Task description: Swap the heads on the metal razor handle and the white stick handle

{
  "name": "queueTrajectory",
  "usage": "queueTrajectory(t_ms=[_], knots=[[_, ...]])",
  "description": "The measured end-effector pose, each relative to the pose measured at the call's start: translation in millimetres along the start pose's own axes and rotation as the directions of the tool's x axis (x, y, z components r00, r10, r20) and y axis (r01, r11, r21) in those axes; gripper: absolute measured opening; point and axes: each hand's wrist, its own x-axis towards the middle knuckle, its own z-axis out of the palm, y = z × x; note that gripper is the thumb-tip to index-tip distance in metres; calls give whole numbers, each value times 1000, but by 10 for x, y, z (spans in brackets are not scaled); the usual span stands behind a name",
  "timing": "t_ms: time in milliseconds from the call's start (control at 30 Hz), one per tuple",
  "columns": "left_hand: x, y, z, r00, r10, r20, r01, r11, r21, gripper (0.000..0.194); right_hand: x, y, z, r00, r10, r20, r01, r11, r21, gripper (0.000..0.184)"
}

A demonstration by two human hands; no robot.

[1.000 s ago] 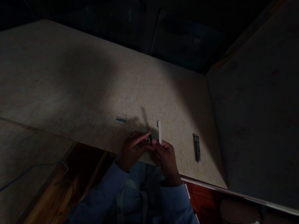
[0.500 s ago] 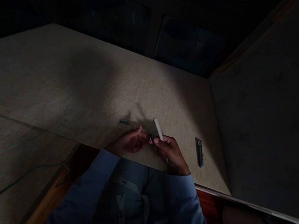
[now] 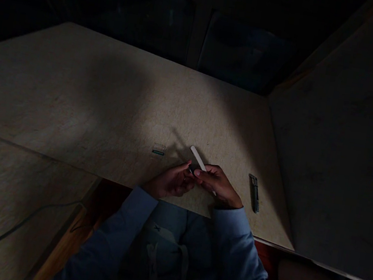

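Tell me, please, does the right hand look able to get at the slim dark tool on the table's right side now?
Probably yes: the slim dark tool lies near the right hand, with nothing visible between. But that hand holds a pale stick, so it may need freeing first.

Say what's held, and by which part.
Right hand: a white toothbrush-like stick, by its lower part, plus a small dark piece, by its near end. Whether the left hand grips that piece cannot be told.
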Motion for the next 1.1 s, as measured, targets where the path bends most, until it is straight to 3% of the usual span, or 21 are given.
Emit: queueTrajectory(t_ms=[367,767,1100], knots=[[-8,-1,82,998,9,-57,-11,999,-37,57,3,129,-57,995,-96,-42,94,995,-33,42],[-15,-128,35,987,129,-92,-130,992,-2,48,35,284,-64,974,-200,-109,201,980,0,30],[25,-189,-25,981,194,-28,-194,981,2,50,65,301,-82,960,-260,-102,256,965,-53,27]])
